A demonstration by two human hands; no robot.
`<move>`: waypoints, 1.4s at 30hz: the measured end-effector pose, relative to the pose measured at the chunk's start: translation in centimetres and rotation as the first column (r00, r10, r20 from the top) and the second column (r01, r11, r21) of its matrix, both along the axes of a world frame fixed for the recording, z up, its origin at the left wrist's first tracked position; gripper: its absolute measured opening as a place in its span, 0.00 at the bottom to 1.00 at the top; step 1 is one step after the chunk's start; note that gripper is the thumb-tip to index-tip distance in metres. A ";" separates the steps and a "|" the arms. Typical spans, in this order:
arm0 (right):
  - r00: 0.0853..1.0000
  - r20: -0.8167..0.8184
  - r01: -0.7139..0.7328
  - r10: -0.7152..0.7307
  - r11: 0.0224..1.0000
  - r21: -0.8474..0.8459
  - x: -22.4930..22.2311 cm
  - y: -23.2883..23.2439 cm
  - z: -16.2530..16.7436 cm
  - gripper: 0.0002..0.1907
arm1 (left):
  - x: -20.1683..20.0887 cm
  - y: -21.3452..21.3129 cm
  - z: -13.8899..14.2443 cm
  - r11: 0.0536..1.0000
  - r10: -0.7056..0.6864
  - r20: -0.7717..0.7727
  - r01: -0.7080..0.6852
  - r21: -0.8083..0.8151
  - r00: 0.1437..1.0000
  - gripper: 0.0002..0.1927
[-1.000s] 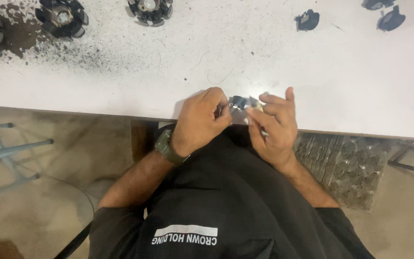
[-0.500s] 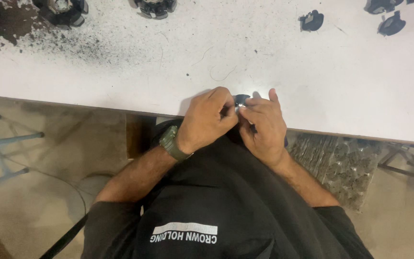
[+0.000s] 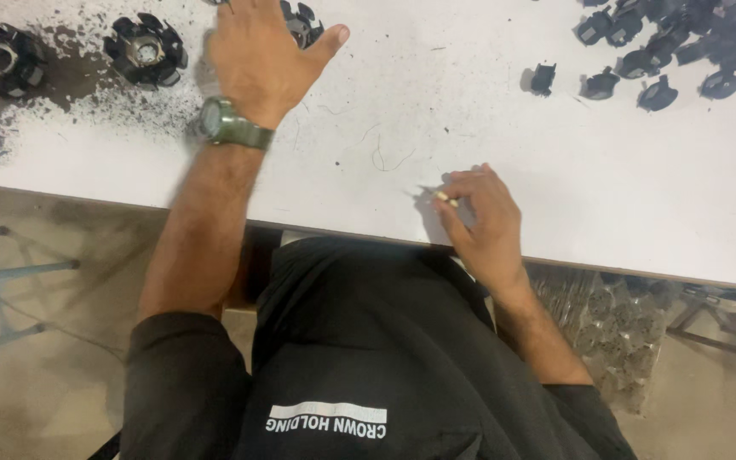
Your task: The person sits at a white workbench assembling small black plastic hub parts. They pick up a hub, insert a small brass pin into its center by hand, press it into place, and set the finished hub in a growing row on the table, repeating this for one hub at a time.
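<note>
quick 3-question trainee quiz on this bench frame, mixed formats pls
1. True or false: the left hand rests near the table edge by the body.
2. Which hand wears the watch? A) left B) right C) neither
3. Fill in: the loose small black parts lie at the table's far ____ side.

Key:
1. False; it reaches far across, over a round black part, while the right hand stays near the edge.
2. A
3. right
</note>
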State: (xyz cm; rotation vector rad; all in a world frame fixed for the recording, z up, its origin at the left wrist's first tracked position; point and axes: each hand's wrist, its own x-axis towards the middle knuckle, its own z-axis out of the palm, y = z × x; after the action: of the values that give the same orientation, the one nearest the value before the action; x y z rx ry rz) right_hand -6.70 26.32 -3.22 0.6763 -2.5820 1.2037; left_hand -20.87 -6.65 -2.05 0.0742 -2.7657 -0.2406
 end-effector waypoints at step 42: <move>0.991 -0.132 0.004 0.001 0.999 0.033 -0.7 -5.7 1.0 0.13 | 14.0 8.1 0.7 0.774 -0.396 -0.138 0.411 0.481 0.908 0.08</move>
State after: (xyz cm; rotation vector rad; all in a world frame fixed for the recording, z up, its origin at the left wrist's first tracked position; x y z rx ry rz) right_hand -7.36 20.63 -2.18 0.7347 -2.4978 1.0789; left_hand -6.90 1.42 -1.38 -0.3989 -2.5812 -1.0655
